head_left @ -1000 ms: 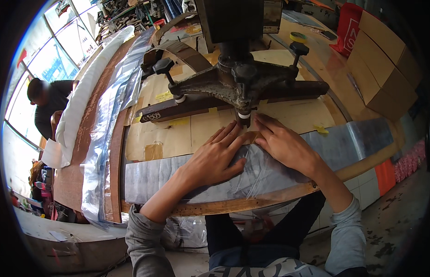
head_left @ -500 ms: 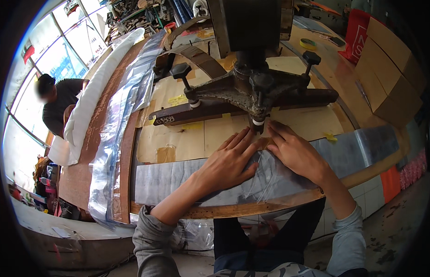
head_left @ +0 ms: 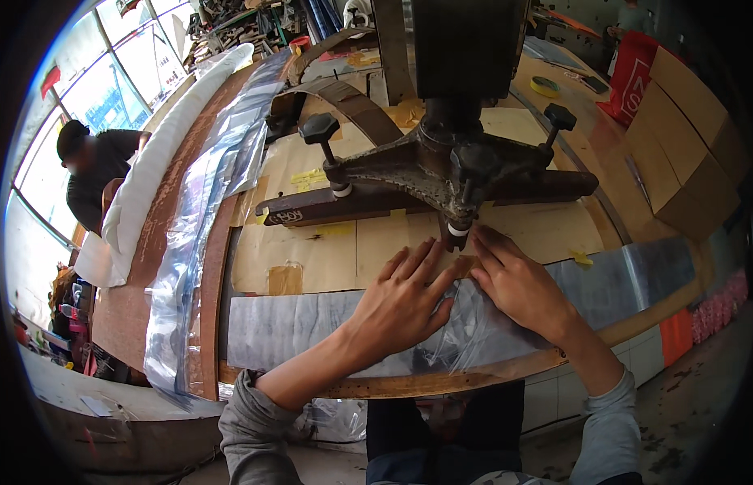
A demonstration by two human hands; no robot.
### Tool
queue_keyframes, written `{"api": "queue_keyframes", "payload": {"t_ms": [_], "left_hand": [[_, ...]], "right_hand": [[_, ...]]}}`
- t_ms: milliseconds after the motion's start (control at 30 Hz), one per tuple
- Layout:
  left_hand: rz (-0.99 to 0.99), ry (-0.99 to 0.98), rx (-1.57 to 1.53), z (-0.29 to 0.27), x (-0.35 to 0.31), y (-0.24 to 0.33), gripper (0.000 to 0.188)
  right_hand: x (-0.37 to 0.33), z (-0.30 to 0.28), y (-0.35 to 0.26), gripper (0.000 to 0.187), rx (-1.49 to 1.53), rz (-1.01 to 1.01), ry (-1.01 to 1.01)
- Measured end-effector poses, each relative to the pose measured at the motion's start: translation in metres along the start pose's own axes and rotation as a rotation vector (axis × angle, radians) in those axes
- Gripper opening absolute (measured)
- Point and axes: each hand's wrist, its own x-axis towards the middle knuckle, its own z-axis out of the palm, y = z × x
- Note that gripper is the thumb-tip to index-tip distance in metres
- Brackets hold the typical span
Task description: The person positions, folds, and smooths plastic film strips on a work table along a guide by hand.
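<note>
My left hand (head_left: 402,303) lies flat, fingers stretched forward, on a grey translucent plastic sheet (head_left: 291,323) and the edge of the tan board (head_left: 312,259) beyond it. Opposite it, my right hand (head_left: 522,291) is spread flat too, its fingers angled inward. Between my fingertips stands the dark tip of a machine's foot (head_left: 455,233), with a white ring around it. A small brown patch (head_left: 464,267) shows between my thumbs and index fingers; what lies under my fingers is hidden. A dark metal bar (head_left: 352,208) rests across the board under the machine's arms.
Dark clamp knobs (head_left: 320,128) rise from the machine's arms. Clear plastic film (head_left: 203,218) and a white roll (head_left: 162,141) lie at left, where a person (head_left: 105,170) in black leans. At right are a cardboard box (head_left: 676,153), a red bag (head_left: 633,77) and yellow tape (head_left: 545,86).
The view has shifted slightly. Both hands keep nearly the same place beside the machine's foot. The person at left has shifted, and another person now shows at the far right.
</note>
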Motion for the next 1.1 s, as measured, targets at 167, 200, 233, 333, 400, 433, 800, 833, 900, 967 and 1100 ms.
{"api": "queue_keyframes", "payload": {"t_ms": [167,200,233,333,400,433,800,833,900,967,1100], "left_hand": [[0.012,0.022,-0.045,0.007,0.000,-0.003,0.049],[0.018,0.018,-0.054,0.008,0.000,-0.002,0.048],[0.013,0.018,-0.048,0.006,0.001,-0.002,0.048],[0.018,0.019,-0.038,0.005,0.002,0.002,0.047],[0.025,0.024,-0.038,0.004,0.003,0.000,0.047],[0.032,0.024,-0.033,0.004,0.001,-0.001,0.047],[0.011,0.018,-0.023,0.001,0.000,0.002,0.049],[0.010,0.020,-0.028,0.001,0.000,0.002,0.049],[0.021,0.072,0.036,0.003,0.002,0.002,0.042],[0.052,0.114,0.025,0.006,0.001,0.001,0.037],[0.124,0.123,0.025,0.005,-0.003,0.002,0.028]], "right_hand": [[-0.003,0.005,-0.004,0.042,-0.056,-0.003,0.027],[-0.005,0.006,-0.004,0.041,-0.070,-0.001,0.034],[-0.003,0.006,-0.003,0.041,-0.066,-0.007,0.036],[-0.007,0.004,-0.001,0.041,-0.055,0.020,0.024],[-0.005,0.005,0.000,0.040,-0.067,0.011,0.033],[-0.005,0.006,-0.001,0.040,-0.069,0.014,0.042],[-0.003,0.003,-0.005,0.037,-0.216,-0.050,0.075],[-0.004,0.003,-0.006,0.037,-0.218,-0.052,0.071],[-0.004,0.003,-0.006,0.033,-0.203,-0.026,0.104],[-0.005,0.004,-0.008,0.031,-0.209,-0.025,0.115],[-0.003,0.002,-0.011,0.025,-0.177,-0.021,0.150]]}}
